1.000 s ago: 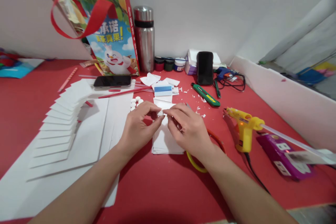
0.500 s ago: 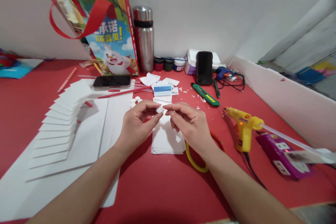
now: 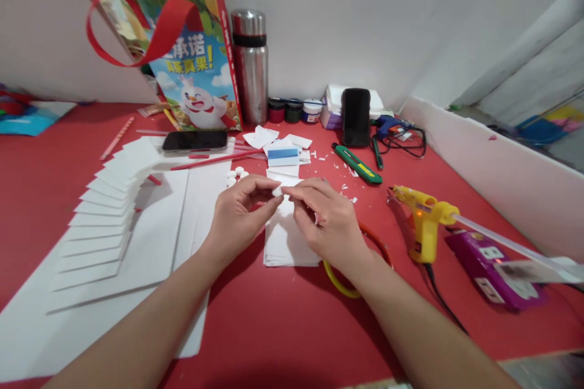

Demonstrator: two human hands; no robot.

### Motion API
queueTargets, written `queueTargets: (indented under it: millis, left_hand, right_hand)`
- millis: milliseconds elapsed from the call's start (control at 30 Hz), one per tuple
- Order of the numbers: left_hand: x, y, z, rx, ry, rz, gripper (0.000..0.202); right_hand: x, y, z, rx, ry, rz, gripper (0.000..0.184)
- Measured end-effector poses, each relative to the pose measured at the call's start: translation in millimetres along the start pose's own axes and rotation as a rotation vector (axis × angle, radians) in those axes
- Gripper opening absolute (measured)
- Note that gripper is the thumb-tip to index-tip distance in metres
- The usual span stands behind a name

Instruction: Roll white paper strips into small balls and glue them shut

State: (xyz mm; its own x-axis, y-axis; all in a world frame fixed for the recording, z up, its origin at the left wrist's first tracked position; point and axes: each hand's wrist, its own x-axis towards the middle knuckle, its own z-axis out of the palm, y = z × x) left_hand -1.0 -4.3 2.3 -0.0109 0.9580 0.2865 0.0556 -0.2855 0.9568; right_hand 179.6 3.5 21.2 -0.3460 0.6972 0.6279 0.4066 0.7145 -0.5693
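Between the thumb and index finger of my left hand (image 3: 241,209) is a small crumpled white ball (image 3: 277,192), which looks like paper. The index fingertip of my right hand (image 3: 326,216) reaches its right side and touches or nearly touches it. My right thumb sits lower, apart from the ball. Below both hands lies a stack of white paper strips (image 3: 289,243). Several similar small white balls (image 3: 238,174) rest just behind my left hand. A blue-and-white block (image 3: 283,157), perhaps an eraser, lies on paper beyond my fingers.
A yellow glue gun (image 3: 424,219) with a lit light stands at right beside a purple box (image 3: 497,270). A green cutter (image 3: 356,164) lies behind my right hand, tape rings (image 3: 340,285) under its wrist. Fanned white cards (image 3: 98,219) are at left; a steel flask (image 3: 250,67) stands behind.
My right hand has turned, its back now more upward, with the thumb drawn down away from the ball. My left hand stays in place, still pinching the ball.
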Motion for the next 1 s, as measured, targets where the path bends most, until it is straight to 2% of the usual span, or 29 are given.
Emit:
queueTargets:
  millis: [67,133,233,300,367,467,667,767,900,1000]
  left_hand:
    - [0.3,-0.6,0.1,0.004,-0.001,0.008,0.019]
    - [0.6,-0.2,0.6,0.005,-0.005,0.024,0.018]
    - [0.9,2.2,1.7,0.033,-0.009,0.065,0.017]
    - [0.8,4.5,2.5,0.066,-0.012,0.085,0.016]
    - [0.6,6.5,3.0,0.084,-0.018,0.092,0.016]
    - [0.5,7.3,2.9,0.088,-0.016,0.092,0.015]
    - [-0.1,3.4,0.5,0.065,0.002,0.024,0.017]
    - [0.3,2.7,0.0,0.042,-0.009,-0.010,0.019]
    - [1.7,4.2,0.3,-0.008,-0.021,-0.087,0.021]
    - [2.8,6.7,0.4,-0.072,-0.007,-0.167,0.023]
  right_hand:
    - [1.4,-1.1,-0.9,0.048,-0.001,0.062,0.029]
    - [3.9,-2.2,-1.4,0.211,-0.012,0.249,0.023]
    - [7.3,-2.2,-0.2,0.572,-0.014,0.589,0.016]
    - [8.4,-1.6,1.3,0.718,0.003,0.689,0.015]
    - [8.5,-1.6,1.9,0.725,0.007,0.682,0.015]
    - [7.6,-3.5,1.0,0.589,-0.010,0.590,0.017]
    - [2.5,-2.4,0.9,0.208,-0.023,0.230,0.029]
    - [0.4,0.4,1.7,0.110,-0.032,0.104,0.034]
    - [0.6,-1.5,-1.2,0.098,-0.022,0.098,0.031]
    - [2.9,-4.9,-3.5,0.143,0.001,0.218,0.025]
